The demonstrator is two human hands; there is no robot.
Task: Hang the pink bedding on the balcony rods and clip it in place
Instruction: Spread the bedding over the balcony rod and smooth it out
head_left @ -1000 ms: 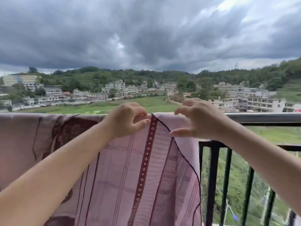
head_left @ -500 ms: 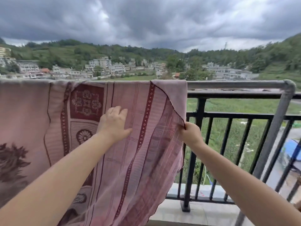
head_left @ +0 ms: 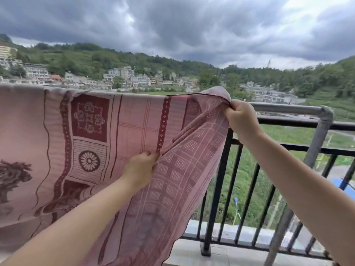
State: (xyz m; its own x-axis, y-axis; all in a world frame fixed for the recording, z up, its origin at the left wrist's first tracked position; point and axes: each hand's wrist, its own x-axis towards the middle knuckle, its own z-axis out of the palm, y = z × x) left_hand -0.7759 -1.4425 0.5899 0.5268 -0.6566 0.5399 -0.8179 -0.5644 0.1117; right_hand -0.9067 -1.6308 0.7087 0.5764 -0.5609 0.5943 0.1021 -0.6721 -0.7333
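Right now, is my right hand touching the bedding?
Touching. The head view shows the right hand closed on the bedding's upper corner, with cloth bunched in its fingers beside the rod.

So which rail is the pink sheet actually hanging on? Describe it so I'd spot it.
Look along the balcony edge, past the pink bedding draped there. The grey metal rod emerges beside the right hand. Unlike the black railing below, it is round, pale, and bends down at a corner joint.
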